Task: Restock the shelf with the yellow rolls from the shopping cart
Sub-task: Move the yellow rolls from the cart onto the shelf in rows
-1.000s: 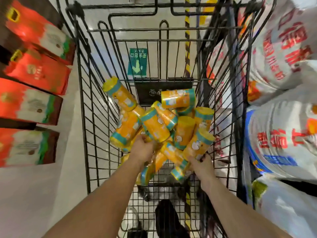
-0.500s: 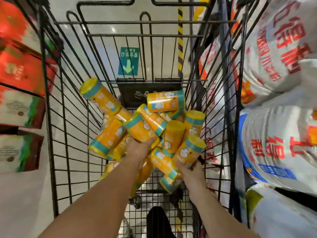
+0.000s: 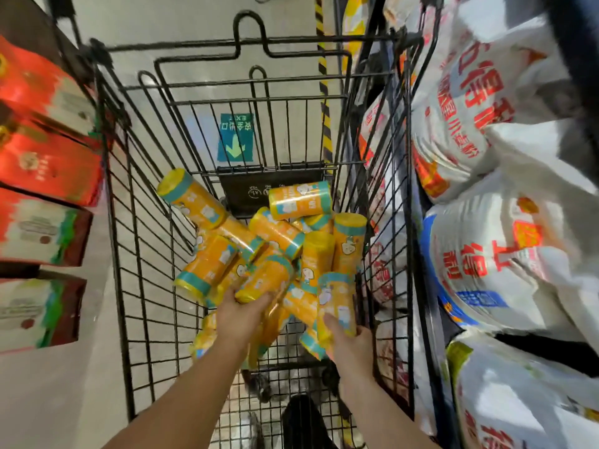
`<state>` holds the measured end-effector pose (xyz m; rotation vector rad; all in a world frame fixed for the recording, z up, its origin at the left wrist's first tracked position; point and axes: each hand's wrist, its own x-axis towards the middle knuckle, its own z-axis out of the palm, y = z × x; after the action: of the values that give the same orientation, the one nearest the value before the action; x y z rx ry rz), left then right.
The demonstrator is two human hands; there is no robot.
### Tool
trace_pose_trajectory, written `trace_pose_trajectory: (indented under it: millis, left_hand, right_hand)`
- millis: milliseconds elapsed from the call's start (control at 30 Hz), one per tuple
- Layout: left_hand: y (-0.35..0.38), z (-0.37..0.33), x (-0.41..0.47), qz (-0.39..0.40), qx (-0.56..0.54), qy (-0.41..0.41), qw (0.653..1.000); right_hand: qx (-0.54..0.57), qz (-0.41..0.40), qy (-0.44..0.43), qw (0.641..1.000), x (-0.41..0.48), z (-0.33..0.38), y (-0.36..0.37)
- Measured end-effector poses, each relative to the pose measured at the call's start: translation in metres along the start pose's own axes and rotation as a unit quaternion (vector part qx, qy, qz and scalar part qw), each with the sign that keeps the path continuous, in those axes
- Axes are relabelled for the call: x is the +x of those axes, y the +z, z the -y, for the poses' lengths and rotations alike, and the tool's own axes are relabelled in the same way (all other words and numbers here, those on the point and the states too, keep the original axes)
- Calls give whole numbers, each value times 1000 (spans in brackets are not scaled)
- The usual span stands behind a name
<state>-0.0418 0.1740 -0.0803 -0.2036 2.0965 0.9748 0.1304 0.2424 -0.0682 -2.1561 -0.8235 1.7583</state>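
Glossy, film-wrapped cylinders, the yellow rolls (image 3: pixel 275 241) lie heaped crisscross in the wire shopping cart (image 3: pixel 136 254), just beyond both hands. The left hand (image 3: pixel 241 314) grips a slanted roll (image 3: pixel 264 280) that points away and rightward. The right hand (image 3: pixel 351 343) clasps a straighter roll (image 3: pixel 335 306), which through the blur seems less tilted than half a second ago.

Shopping cart (image 3: pixel 142 222) stands central, between stacked boxes (image 3: pixel 48 170) on the left and piled sacks (image 3: pixel 486 254) on the right. Rolls (image 3: pixel 278 234) lie heaped in the cart, toward its far end and right wall. Left hand (image 3: pixel 240 315) touches the heap's near-left side. Right hand (image 3: pixel 351 345) holds a roll at its near-right. A floor sign (image 3: pixel 236 137) lies beyond the heap, seen through the wires.
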Motion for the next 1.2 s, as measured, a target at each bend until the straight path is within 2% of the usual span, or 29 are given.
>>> trace_pose_trajectory:
  millis: [100,200,367,533,800,1000,1200]
  left_hand:
    - [-23,-26,-42,14,55,67,996]
    - [-44,-32,-64,25,46,105,993]
    - [-83,-38,-95,44,77,170,981]
    - [-123,-42,-131,72,35,234,969]
    - [-177,-46,-192,124,-56,287,948]
    - [-205,-55,-254,225,-101,306,920]
    - [-216,-64,-325,344,-77,345,870]
  right_hand:
    - [3,-5,-16,1000,-21,-4,-7]
    - [-13,-6,-41,999,-46,-3,-17]
    - [-42,-12,-129,991,-93,-2,-35]
    - [-62,-17,-231,971,-151,-13,-50]
    - [91,32,-346,933,-271,-15,-84]
    - [259,12,-316,913,-319,-42,-102]
    - [312,15,-382,870,-382,-50,-136]
